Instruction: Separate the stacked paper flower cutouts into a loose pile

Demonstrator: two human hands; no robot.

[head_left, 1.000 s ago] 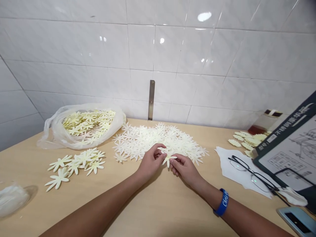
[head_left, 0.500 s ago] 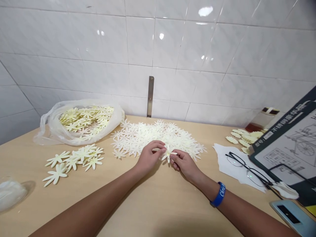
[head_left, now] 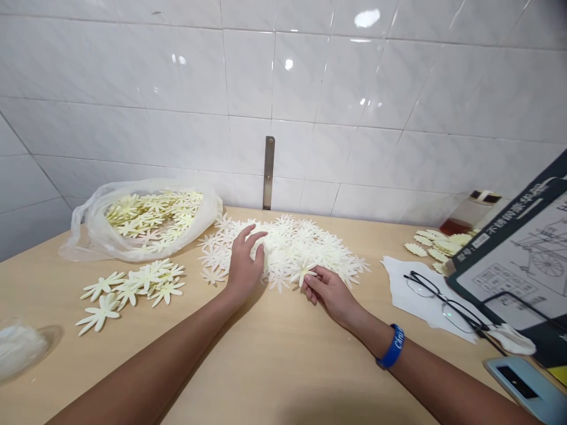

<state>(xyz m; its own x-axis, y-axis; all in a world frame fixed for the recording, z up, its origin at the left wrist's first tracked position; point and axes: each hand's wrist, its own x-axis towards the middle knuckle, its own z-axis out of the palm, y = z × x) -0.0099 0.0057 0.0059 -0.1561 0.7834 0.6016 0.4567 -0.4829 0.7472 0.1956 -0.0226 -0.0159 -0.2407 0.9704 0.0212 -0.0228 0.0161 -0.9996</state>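
Between the thumb and fingers of my right hand (head_left: 330, 290) is a pale flower-shaped cutout (head_left: 302, 271) with long narrow petals. My left hand (head_left: 245, 262) is raised over the left part of a heap of white flower cutouts (head_left: 305, 239), its fingers apart and holding nothing. To the left of my left arm lies a small group of yellowish flower cutouts (head_left: 150, 280), some overlapping. Behind that group, a translucent plastic bag (head_left: 93, 227) stands open with many more yellowish flower cutouts (head_left: 155, 212) inside.
A clear container (head_left: 20, 348) with white contents sits at the left edge. On the right are glasses (head_left: 447, 301) on white paper (head_left: 403, 295), scalloped cutouts (head_left: 436, 242), a bottle (head_left: 469, 212), a dark printed box (head_left: 527, 254) and a light blue device (head_left: 527, 383). Tiled wall (head_left: 177, 136) behind.
My left hand has let go of the flower cutout and moved left, its fingers spreading. My right hand stays in nearly the same place, still holding the cutout.
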